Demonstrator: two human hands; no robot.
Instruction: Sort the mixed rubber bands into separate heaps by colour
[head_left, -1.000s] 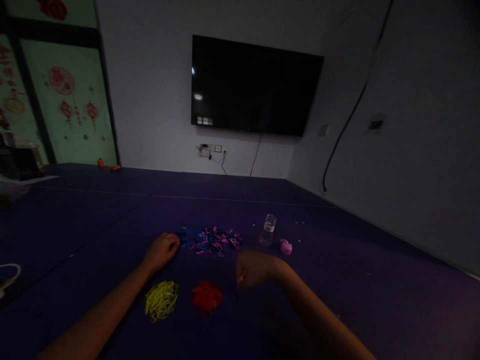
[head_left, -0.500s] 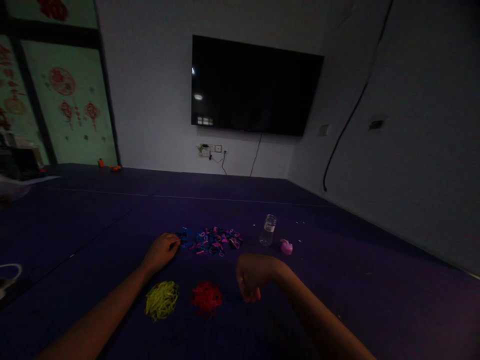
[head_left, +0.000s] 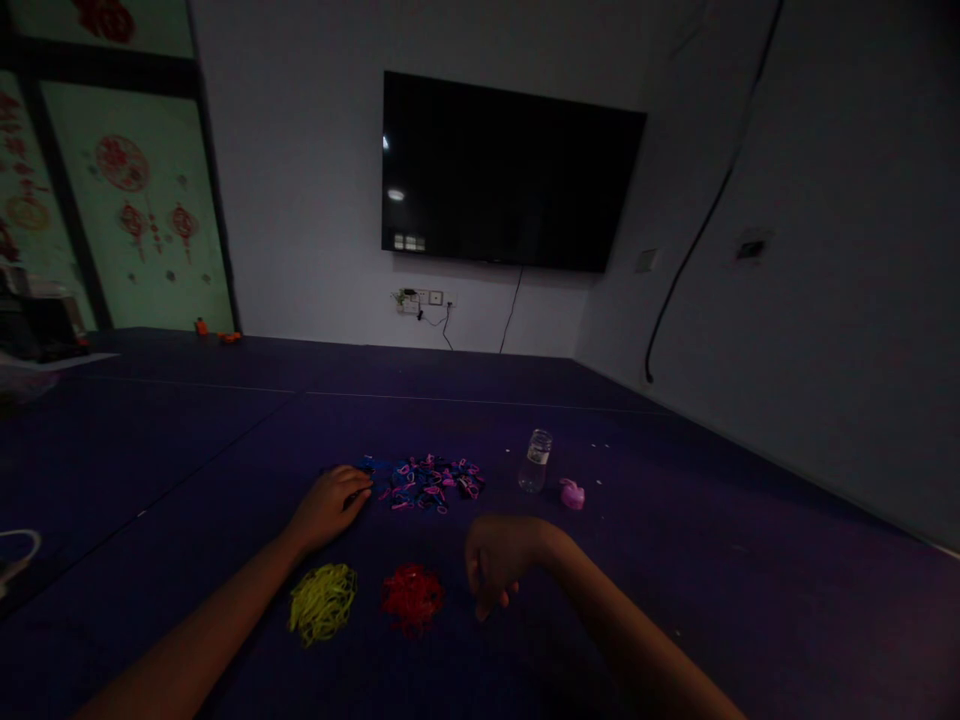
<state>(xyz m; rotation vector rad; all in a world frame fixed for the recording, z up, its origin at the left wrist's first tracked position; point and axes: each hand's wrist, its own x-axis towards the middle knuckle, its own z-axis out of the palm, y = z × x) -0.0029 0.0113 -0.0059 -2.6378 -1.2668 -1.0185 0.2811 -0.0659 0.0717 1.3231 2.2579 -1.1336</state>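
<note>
On the dark blue surface, my left hand (head_left: 334, 505) rests at the left end of a loose pile of blue, pink and black rubber bands (head_left: 435, 482). Its fingers stretch forward, with the thumb a little apart. Nearer to me lie a heap of yellow rubber bands (head_left: 323, 602) and a heap of red rubber bands (head_left: 412, 598). To the right of the red heap, my right hand (head_left: 501, 562) hangs bent at the wrist with its fingers curled down and together. Whatever those fingers may hold is hidden.
A clear bottle (head_left: 535, 462) without a cap stands right of the mixed pile. Beside it sits a small pink object (head_left: 572, 494), perhaps a lid. Tiny white scraps are scattered nearby. At the far wall hangs a television (head_left: 510, 175); orange items (head_left: 229, 337) lie far left.
My left hand has shifted slightly right along the pile's edge and its fingers have loosened from a curl. My right hand has moved slightly left, its fingertips pointing lower.
</note>
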